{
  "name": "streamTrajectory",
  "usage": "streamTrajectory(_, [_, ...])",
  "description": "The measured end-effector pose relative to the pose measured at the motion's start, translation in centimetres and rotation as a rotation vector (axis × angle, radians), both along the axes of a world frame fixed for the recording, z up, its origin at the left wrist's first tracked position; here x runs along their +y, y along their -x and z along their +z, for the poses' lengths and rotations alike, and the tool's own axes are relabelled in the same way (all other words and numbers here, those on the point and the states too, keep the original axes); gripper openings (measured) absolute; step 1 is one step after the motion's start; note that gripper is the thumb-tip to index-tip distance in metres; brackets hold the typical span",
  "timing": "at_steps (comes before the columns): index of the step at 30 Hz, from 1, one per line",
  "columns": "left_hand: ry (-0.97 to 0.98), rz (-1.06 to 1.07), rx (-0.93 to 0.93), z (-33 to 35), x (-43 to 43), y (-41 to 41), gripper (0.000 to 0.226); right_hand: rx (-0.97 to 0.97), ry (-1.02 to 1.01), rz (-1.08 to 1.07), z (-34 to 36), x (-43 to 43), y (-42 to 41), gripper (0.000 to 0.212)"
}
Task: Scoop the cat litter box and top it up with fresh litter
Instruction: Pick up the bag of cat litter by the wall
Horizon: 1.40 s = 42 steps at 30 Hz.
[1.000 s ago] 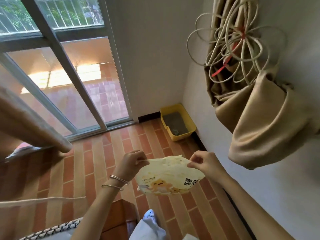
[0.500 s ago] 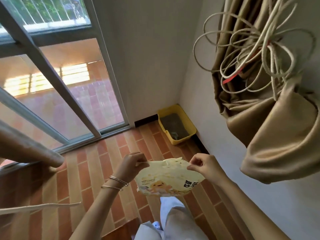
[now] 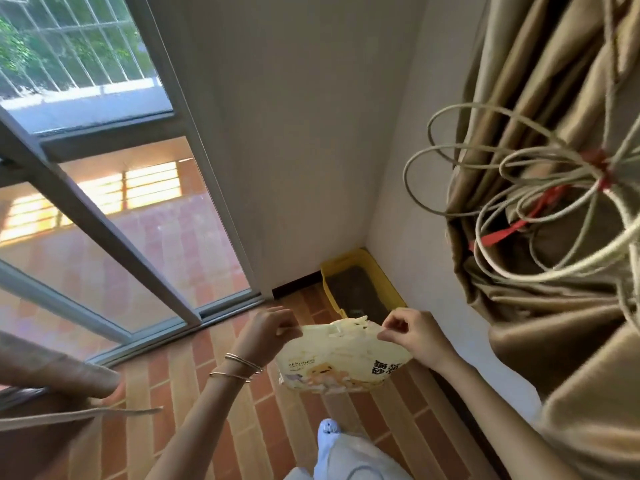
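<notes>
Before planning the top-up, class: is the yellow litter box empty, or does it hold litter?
Not empty: dark grey litter covers the bottom of the yellow litter box. Its depth cannot be told.

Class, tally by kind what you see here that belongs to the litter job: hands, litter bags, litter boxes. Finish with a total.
hands: 2, the left hand and the right hand
litter bag: 1
yellow litter box: 1
Total: 4
</notes>
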<state>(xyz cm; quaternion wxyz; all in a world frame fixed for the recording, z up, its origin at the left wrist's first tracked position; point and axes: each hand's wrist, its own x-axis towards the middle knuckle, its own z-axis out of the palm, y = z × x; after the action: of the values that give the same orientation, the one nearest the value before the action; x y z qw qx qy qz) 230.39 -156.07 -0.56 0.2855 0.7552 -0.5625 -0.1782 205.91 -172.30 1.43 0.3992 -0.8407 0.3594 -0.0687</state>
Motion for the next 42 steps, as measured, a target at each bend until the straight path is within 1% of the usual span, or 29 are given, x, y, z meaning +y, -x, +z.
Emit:
streamTrajectory(5, [0.022, -0.001, -0.015, 0.3, -4.5, -3.2, 0.009, 0.01, 0.04, -0.025, 0.0, -4.4, -3.0, 0.015])
streamTrajectory(12, [0.029, -0.05, -0.038, 0.8, -11.2, -8.1, 0.011, 0.003, 0.068, -0.13, 0.5, -8.6, -7.1, 0.014])
streamTrajectory(16, [-0.008, -0.125, -0.036, 0.5, -15.4, -11.5, 0.012, -0.002, 0.078, -0.238, 0.2, -10.2, -9.4, 0.012])
streamTrajectory(19, [-0.042, -0.193, -0.027, -0.4, -18.4, -14.0, 0.02, 0.011, 0.081, -0.338, -0.4, -10.9, -11.2, 0.01])
streamTrajectory(22, [-0.068, -0.322, -0.019, -1.6, -20.7, -16.4, 0.012, 0.025, 0.045, -0.452, -1.4, -10.6, -12.9, 0.011])
streamTrajectory(25, [-0.123, -0.42, -0.031, -3.1, -22.6, -19.0, 0.01, 0.039, -0.014, -0.562, -3.1, -9.2, -14.7, 0.012])
streamTrajectory(28, [-0.164, -0.497, 0.01, -4.8, -23.8, -20.8, 0.022, 0.01, -0.056, -0.682, -5.1, -7.6, -16.7, 0.015])
streamTrajectory(30, [-0.19, -0.554, 0.036, -6.2, -24.5, -21.5, 0.025, -0.04, -0.107, -0.755, -6.7, -6.4, -17.9, 0.017])
streamTrajectory(32, [-0.212, -0.592, 0.051, -8.0, -25.2, -22.1, 0.023, -0.018, -0.138, -0.81, -8.7, -5.2, -18.8, 0.017])
streamTrajectory(34, [-0.233, -0.621, 0.022, -9.8, -25.5, -22.5, 0.016, 0.024, -0.165, -0.86, -10.9, -4.1, -19.3, 0.016])
streamTrajectory(35, [-0.248, -0.63, 0.012, -10.7, -25.6, -22.6, 0.013, 0.041, -0.176, -0.878, -12.0, -3.7, -19.4, 0.016])
streamTrajectory(38, [-0.28, -0.63, 0.024, -14.2, -25.9, -22.8, 0.013, 0.064, -0.156, -0.902, -15.6, -3.2, -19.7, 0.018])
streamTrajectory(42, [-0.297, -0.624, 0.038, -21.0, -26.4, -22.5, 0.014, 0.057, -0.141, -0.923, -22.7, -3.3, -19.7, 0.011])
